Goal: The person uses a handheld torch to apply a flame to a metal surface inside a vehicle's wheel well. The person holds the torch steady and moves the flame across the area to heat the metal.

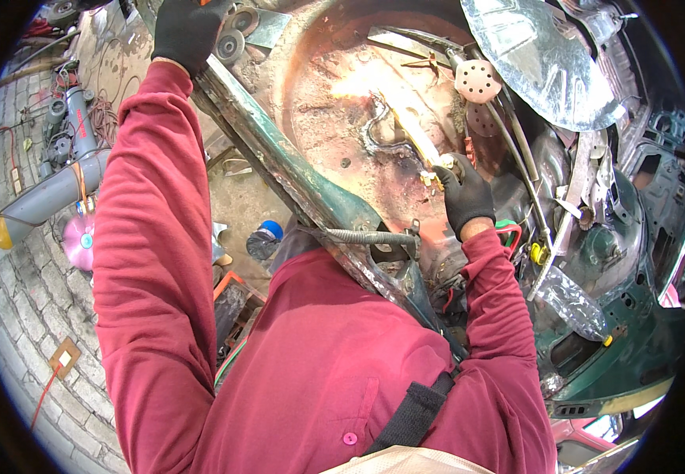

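My right hand (469, 193), in a black glove, is closed around the near end of a long, narrow, bright strip (415, 133). Glare washes the strip out, so its kind is unclear. Yellowish bits show by the fingertips. Beneath it lies a rusty, round-edged metal pan (334, 154), with a dark wavy piece (375, 130) beside the strip. At the upper left, my black-gloved left hand (188, 31) is by the far end of a worn green metal beam (279, 154). The picture's top edge cuts off its fingers, and a bit of orange shows there.
Grinding discs (232, 35) lie near my left hand. Right of the pan are a perforated sanding disc (477, 81), a shiny sheet-metal piece (544, 59) and a plastic bottle (571, 300). A blue-capped container (264, 239) stands behind the beam. Grey pipe (50, 193) crosses the brick paving.
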The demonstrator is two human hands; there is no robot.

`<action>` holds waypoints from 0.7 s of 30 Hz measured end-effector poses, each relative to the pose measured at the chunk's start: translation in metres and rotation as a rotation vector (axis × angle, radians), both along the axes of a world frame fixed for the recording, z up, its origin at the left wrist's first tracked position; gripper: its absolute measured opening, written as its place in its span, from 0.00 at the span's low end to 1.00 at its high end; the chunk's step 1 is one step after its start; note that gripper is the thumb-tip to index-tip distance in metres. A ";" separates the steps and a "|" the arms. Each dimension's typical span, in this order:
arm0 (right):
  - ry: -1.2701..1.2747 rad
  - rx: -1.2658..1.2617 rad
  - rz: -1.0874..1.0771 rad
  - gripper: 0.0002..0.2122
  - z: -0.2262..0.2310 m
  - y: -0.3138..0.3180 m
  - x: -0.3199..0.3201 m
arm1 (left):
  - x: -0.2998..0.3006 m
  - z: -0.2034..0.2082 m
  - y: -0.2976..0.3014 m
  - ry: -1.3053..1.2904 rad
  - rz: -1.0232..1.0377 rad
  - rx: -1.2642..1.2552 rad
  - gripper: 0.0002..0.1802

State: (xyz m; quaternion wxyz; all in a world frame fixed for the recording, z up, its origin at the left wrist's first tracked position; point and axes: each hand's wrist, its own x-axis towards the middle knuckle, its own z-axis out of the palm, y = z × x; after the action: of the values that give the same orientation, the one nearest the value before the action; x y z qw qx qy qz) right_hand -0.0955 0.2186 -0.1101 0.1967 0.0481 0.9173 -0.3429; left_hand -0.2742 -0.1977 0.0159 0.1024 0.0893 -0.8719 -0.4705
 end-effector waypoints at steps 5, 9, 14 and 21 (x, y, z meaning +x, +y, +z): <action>-0.010 0.018 -0.005 0.20 -0.002 0.000 0.001 | 0.001 0.003 0.001 -0.006 -0.014 -0.048 0.05; -0.028 0.017 -0.013 0.20 -0.003 0.001 0.001 | 0.001 0.004 0.003 -0.013 -0.002 -0.038 0.05; -0.034 0.031 -0.012 0.20 -0.001 0.000 0.000 | 0.000 0.002 0.002 -0.028 0.007 -0.019 0.05; -0.042 0.025 -0.004 0.20 0.002 -0.002 -0.001 | 0.000 0.003 0.004 -0.022 -0.002 -0.028 0.06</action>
State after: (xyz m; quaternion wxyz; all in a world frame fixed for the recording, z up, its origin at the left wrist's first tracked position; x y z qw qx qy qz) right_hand -0.0966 0.2168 -0.1086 0.2144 0.0596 0.9171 -0.3307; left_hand -0.2742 -0.1937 0.0192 0.0933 0.0921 -0.8796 -0.4572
